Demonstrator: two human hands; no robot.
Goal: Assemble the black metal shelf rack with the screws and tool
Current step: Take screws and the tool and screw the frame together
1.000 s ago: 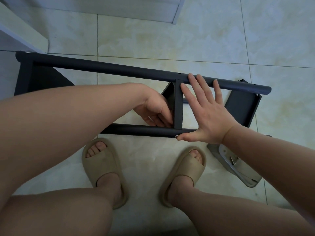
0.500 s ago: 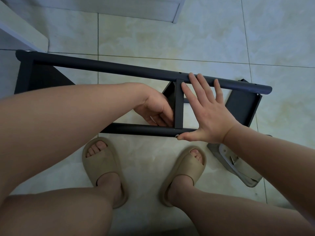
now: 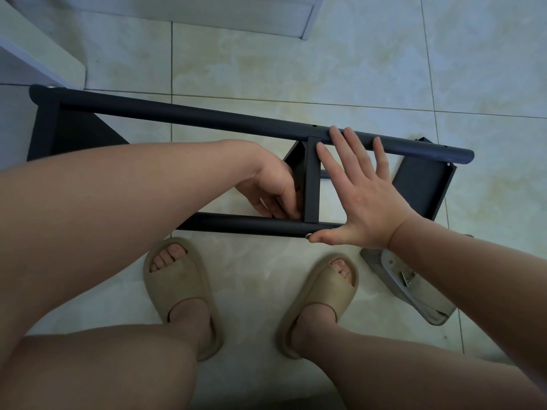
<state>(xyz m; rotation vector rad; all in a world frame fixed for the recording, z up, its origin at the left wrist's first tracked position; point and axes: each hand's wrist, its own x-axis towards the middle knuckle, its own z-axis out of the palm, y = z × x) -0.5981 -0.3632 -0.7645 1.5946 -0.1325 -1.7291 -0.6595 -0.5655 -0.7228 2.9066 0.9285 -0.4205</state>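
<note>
Right hand (image 3: 364, 199) fingers spread flat across rack frame (image 3: 207, 118), thumb by screw (image 3: 308, 235). Left hand (image 3: 272, 190) fingers curled beside crossbar (image 3: 311, 184), tips hidden; grip unclear.

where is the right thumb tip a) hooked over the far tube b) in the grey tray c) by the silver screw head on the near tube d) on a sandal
c: the right hand lies spread over the rack with its thumb tip against the silver screw head on the near tube.

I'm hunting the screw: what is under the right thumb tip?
A small silvery screw head peeks out under the thumb of the right hand, against the near black tube. The rest of it is covered.
</note>
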